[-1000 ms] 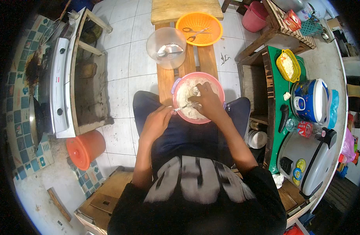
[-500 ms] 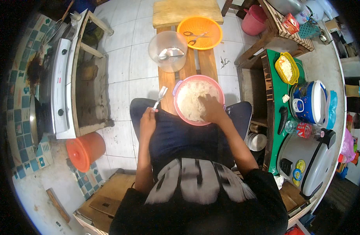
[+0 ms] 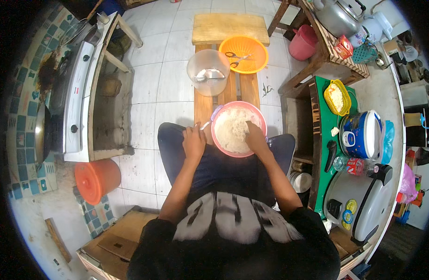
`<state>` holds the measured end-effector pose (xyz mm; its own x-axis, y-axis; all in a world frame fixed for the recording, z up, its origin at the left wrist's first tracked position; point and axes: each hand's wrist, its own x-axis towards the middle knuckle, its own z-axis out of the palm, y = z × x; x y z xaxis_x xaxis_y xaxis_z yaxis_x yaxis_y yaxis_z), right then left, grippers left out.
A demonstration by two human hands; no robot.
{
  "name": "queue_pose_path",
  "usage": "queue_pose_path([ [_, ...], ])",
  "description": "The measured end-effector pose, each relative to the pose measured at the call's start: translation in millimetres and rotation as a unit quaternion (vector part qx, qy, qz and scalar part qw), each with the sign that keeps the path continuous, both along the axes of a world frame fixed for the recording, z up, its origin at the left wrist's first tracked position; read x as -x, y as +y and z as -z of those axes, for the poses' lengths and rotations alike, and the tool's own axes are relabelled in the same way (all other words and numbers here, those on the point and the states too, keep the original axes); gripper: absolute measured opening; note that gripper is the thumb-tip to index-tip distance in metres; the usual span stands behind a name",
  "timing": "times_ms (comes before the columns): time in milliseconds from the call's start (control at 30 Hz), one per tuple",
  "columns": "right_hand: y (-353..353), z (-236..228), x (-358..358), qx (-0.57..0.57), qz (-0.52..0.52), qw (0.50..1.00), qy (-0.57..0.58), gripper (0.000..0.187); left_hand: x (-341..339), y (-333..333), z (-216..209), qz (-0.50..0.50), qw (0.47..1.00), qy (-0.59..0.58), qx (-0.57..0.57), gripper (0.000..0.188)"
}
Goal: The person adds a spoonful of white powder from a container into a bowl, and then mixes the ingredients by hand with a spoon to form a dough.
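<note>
A pink bowl (image 3: pixel 265 122) stands on the wooden bench between my knees, filled with a pale, crumbly floury mixture (image 3: pixel 230 129). My right hand (image 3: pixel 257 139) reaches into its right side, fingers bunched and closed in the mixture; the fingertips are partly hidden. Just left of the bowl, my left hand (image 3: pixel 194 141) is closed around a small metal fork (image 3: pixel 205 125), its head close to the bowl's purple handle. Beyond stands a clear plastic tub (image 3: pixel 209 88) holding a whitish utensil and some white powder. Beside that tub, scissors (image 3: pixel 240 59) lie in an orange basket (image 3: pixel 265 49).
Left are a stove (image 3: pixel 79 102) and an orange lidded bucket (image 3: pixel 98 181). On the right, a green-topped counter (image 3: pixel 320 107) carries a yellow basket (image 3: pixel 337 98), a blue rice cooker (image 3: pixel 361 135), a plastic bottle (image 3: pixel 354 164) and a large grey cooker (image 3: pixel 356 200).
My left hand has moved right with the fork, close to the bowl's rim. My right hand has drawn its fingers together inside the bowl. The whole view has shifted slightly.
</note>
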<state>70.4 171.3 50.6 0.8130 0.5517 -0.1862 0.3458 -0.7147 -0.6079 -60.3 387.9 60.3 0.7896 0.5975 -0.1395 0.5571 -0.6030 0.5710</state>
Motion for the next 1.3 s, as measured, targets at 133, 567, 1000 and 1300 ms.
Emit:
queue_pose_path([
  [133, 3, -39, 3, -0.014, -0.066, 0.994, 0.084, 0.068, 7, -7, 1, 0.033, 0.996, -0.073, -0.03, 0.039],
  [567, 17, 14, 11, -0.032, -0.126, 0.991, 0.037, 0.043, -16, -15, 47, 0.081, 0.945, -0.165, 0.271, 0.075],
  [1000, 59, 39, 14, -0.091, 0.12, 0.984, -0.096, 0.071, -8, -39, 0, 0.046, 0.883, -0.167, 0.436, 0.084],
  [1300, 66, 40, 6, -0.147, 0.012, 0.983, -0.107, 0.062, -21, -21, 4, 0.075, 0.885, -0.126, 0.442, 0.081],
])
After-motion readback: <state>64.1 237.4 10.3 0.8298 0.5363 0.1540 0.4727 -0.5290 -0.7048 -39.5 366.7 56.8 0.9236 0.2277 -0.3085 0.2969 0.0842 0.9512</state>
